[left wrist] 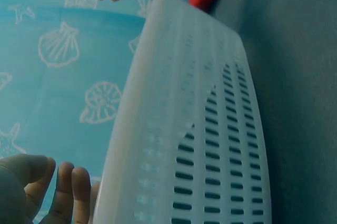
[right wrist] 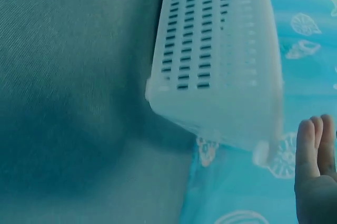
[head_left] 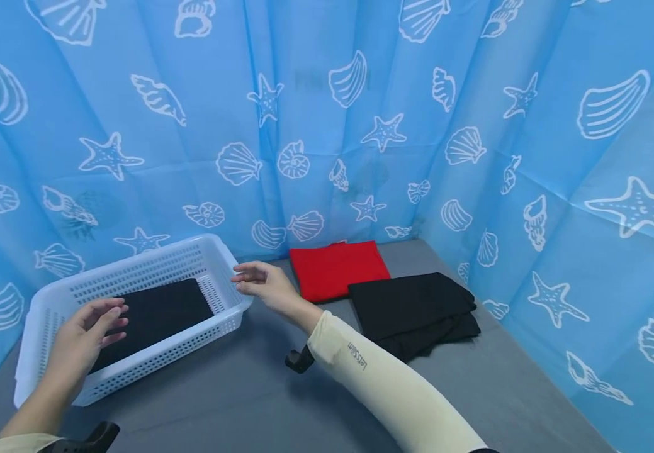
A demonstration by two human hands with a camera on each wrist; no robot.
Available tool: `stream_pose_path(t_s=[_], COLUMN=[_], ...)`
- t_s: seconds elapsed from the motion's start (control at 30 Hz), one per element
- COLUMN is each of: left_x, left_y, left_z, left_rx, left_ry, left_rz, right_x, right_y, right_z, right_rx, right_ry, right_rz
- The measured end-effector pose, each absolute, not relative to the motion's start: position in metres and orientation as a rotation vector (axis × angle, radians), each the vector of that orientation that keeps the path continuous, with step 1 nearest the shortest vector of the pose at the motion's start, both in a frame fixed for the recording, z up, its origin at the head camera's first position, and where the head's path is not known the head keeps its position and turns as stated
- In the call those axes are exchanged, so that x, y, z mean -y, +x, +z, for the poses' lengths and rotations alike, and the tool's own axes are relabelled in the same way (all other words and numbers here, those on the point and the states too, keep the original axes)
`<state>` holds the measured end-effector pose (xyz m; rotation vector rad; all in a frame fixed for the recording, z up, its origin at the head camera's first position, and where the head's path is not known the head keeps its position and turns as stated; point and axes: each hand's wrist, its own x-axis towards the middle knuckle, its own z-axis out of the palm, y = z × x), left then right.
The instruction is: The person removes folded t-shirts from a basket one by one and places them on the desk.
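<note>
A white plastic basket with slotted walls stands at the left of the grey table, and a folded black cloth lies flat inside it. Over the basket's left part hovers my left hand, fingers loosely bent and holding nothing. My right hand is at the basket's right end, its fingers near the rim with nothing in them; whether they touch it I cannot tell. In the left wrist view the left fingers show beside the basket wall. The right wrist view has the right fingers apart from the basket.
Right of the basket, a folded red cloth lies near the curtain. Folded black cloths lie partly stacked in front of it. A blue curtain with white shells and starfish borders the grey table at the back and right.
</note>
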<state>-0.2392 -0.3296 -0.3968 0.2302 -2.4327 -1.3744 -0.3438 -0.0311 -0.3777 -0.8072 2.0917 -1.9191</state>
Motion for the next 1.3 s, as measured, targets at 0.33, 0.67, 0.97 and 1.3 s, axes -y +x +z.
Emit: stream_pose_path(t_s=[0.33,0.67,0.97,1.3], left_x=[0.342,0.347,0.367,0.434], left_y=[-0.246,-0.250,-0.269,-0.315], left_z=[-0.407,-0.402,-0.417,-0.476], left_rx=[2.517,2.525,2.530,2.567], left_ry=[0.324,0.429,0.618,0.758], left_rz=[-1.247,-1.318,-1.207,-1.037], right_x=[0.074,0.099,0.117,0.134], right_y=[-0.355,-0.364,-0.363,-0.382], right_z=[-0.382,-0.374,-0.379,-0.386], right_rx=[-2.294,-2.297,-2.183,-2.046], right_ry=[-0.781,-0.602,-0.472,-0.236], right_rz=[-1.771,-1.678,-1.532,-1.522])
